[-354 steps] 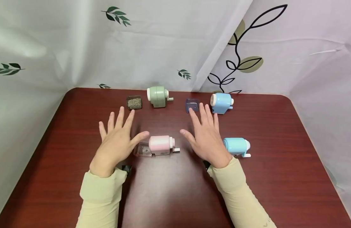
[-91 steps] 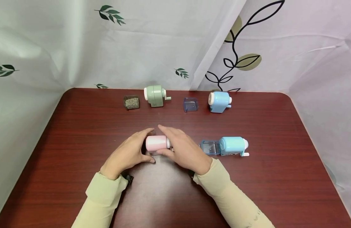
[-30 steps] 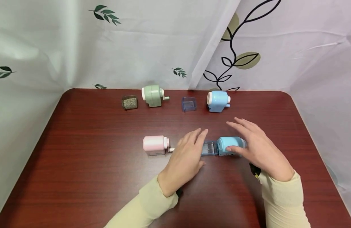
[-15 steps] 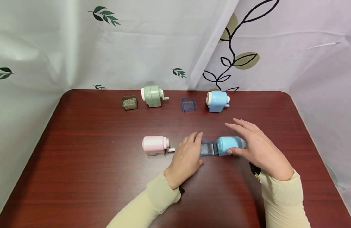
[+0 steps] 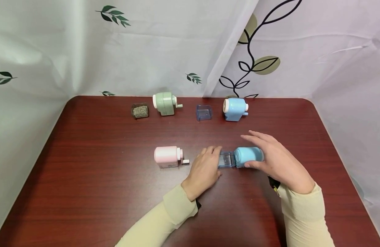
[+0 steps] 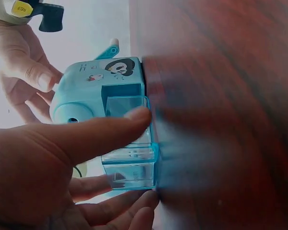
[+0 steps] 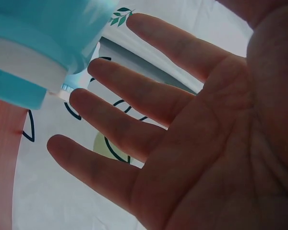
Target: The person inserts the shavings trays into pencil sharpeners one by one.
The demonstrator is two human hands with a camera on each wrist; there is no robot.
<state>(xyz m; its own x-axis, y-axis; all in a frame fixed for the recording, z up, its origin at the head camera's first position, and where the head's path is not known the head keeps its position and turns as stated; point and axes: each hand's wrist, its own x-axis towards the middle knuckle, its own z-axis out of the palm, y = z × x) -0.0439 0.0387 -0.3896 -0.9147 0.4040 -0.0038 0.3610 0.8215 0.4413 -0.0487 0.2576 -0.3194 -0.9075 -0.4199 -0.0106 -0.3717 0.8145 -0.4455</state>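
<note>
A turquoise crank pencil sharpener [image 5: 247, 156] lies on the table with its clear blue shavings drawer [image 5: 227, 160] pulled out to the left. My left hand [image 5: 205, 168] is at the drawer's outer end, thumb on the near side and fingers on the far side. In the left wrist view the thumb crosses in front of the drawer [image 6: 129, 167]; contact is hard to judge. My right hand [image 5: 280, 163] is spread around the sharpener's crank end, which it hides in the head view. Its fingers [image 7: 129, 96] are straight in the right wrist view.
A pink sharpener [image 5: 167, 156] sits left of my left hand. Along the back are a drawer of shavings [image 5: 140, 111], a green sharpener [image 5: 165, 103], a loose blue drawer [image 5: 204, 112] and a light-blue sharpener [image 5: 234, 109]. A white patterned curtain [image 5: 159, 44] surrounds the table.
Both hands have moved right, from the pink sharpener to the turquoise one. The pink sharpener's drawer, out at first, no longer sticks out. Lately my right hand has shifted slightly left.
</note>
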